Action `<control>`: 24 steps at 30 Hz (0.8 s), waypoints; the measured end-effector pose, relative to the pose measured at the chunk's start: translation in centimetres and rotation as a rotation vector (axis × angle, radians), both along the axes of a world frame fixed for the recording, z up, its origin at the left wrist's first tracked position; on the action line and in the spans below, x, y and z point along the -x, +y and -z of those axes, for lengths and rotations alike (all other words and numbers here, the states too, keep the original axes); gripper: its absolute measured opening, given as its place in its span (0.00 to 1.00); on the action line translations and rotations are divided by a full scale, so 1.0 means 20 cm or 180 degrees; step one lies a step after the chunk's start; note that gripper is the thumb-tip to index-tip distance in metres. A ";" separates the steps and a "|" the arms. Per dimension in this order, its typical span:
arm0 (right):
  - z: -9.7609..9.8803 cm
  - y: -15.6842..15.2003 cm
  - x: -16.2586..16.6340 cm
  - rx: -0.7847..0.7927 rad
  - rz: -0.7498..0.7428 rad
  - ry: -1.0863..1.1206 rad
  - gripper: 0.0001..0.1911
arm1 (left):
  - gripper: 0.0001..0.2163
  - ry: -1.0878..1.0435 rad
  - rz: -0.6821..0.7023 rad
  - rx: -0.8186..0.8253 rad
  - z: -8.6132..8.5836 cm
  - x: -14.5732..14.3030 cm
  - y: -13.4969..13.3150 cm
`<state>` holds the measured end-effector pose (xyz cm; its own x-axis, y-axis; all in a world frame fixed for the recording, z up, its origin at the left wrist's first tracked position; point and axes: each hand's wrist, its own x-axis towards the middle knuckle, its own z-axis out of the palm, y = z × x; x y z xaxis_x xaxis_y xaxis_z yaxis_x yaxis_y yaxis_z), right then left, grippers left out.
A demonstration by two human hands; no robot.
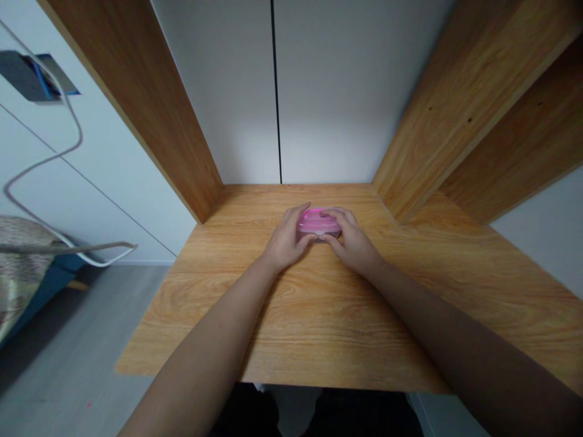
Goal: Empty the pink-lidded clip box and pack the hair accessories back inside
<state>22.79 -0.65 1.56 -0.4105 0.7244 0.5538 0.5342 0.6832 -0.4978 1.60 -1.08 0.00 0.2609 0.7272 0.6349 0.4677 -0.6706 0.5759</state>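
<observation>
A small container with a pink lid [319, 222] and a clear lower part sits on the wooden desk [319, 328], near its back. My left hand [288, 240] wraps its left side, with the thumb at the front edge. On the right side my right hand [351, 241] grips it, fingers over the lid and thumb at the front near the other thumb. What the container holds, if anything, I cannot make out.
Wooden uprights stand at the left [150, 103] and right [455, 115] of the desk, with a pale panel [328, 91] behind. A white cable [82, 130] hangs at the left near a wall box [31, 76]. A fabric-covered piece of furniture [22, 273] stands at far left.
</observation>
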 end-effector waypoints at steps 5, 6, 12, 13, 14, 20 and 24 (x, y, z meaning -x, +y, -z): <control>-0.01 0.03 -0.03 0.0001 -0.0209 0.0164 0.24 | 0.29 0.0054 0.0017 -0.0037 0.00 0.01 0.01; -0.01 0.03 -0.04 0.0017 -0.0211 0.0185 0.23 | 0.29 0.0067 0.0010 -0.0040 0.00 0.01 0.01; -0.01 0.03 -0.03 0.0124 -0.0206 0.0209 0.24 | 0.29 0.0098 -0.0021 -0.0039 -0.02 0.00 -0.01; -0.01 0.03 -0.03 0.0129 -0.0208 0.0208 0.25 | 0.29 0.0096 -0.0024 -0.0038 -0.02 0.00 -0.01; -0.01 0.03 -0.03 0.0131 -0.0209 0.0209 0.25 | 0.29 0.0095 -0.0024 -0.0041 -0.02 0.00 -0.01; -0.01 0.03 -0.04 0.0129 -0.0207 0.0212 0.24 | 0.29 0.0117 -0.0017 -0.0049 -0.02 0.00 -0.01; -0.01 0.03 -0.04 0.0080 -0.0227 0.0211 0.24 | 0.29 0.0121 -0.0014 -0.0057 -0.02 0.00 -0.01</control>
